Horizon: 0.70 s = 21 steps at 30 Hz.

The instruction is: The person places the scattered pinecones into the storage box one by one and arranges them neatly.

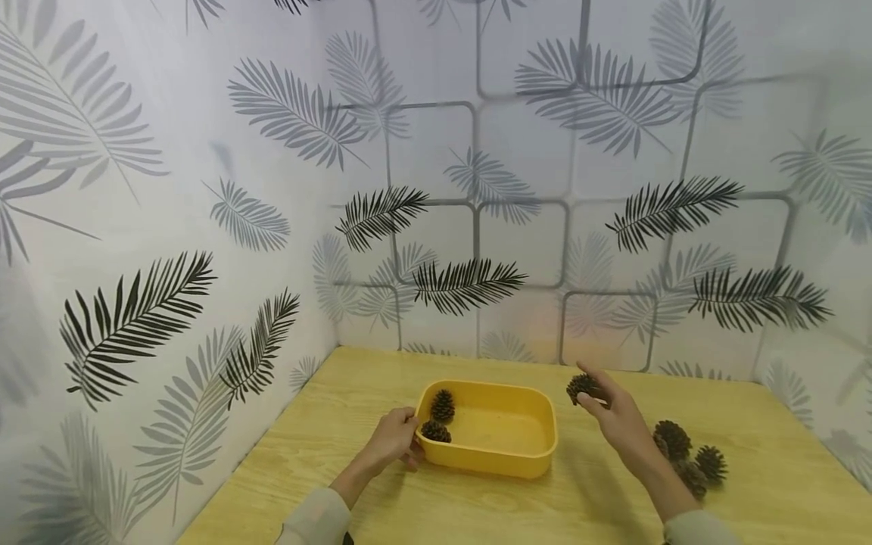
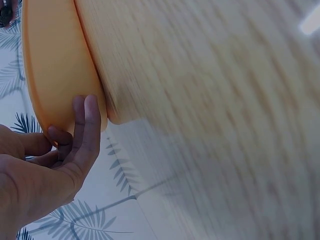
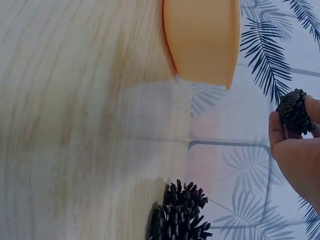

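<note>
A yellow rectangular plastic container (image 1: 487, 457) stands on the table, with two dark pine cones, one pine cone (image 1: 443, 406) behind the other (image 1: 436, 432), at its left end. My left hand (image 1: 392, 440) holds the container's left end, thumb at the rim and fingers (image 2: 90, 117) against the outer wall. Off the container's right side, my right hand (image 1: 621, 421) pinches another pine cone (image 3: 294, 112) between thumb and fingers, raised above the table.
Several more pine cones (image 1: 711, 464) sit in a cluster on the table's right, partly behind my right forearm. The wood-grain table (image 1: 354, 378) meets a leaf-patterned wall (image 1: 436, 250) at the back and a similar one on the left.
</note>
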Available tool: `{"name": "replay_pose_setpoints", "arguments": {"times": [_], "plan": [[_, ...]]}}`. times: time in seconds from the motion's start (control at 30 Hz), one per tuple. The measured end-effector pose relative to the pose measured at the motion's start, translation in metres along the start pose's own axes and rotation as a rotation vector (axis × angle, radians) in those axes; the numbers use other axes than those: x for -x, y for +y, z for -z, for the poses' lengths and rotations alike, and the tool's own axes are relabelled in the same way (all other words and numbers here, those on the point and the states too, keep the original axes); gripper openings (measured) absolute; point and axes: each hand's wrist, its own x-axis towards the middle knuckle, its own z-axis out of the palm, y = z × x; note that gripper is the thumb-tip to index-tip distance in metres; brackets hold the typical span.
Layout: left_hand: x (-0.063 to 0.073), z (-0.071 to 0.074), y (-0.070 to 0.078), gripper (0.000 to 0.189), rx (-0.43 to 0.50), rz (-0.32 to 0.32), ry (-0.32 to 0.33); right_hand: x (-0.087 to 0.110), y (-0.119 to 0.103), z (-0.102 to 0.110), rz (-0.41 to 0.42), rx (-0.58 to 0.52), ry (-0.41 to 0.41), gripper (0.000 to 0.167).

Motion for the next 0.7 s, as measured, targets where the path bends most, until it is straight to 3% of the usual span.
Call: {"name": "replay_pose_setpoints", "arguments": {"times": [0.7], "plan": [[0.0, 0.0, 0.002, 0.037, 0.003, 0.012, 0.014, -0.015, -0.017, -0.009, 0.04, 0.016, 0.043, 0.047]]}}
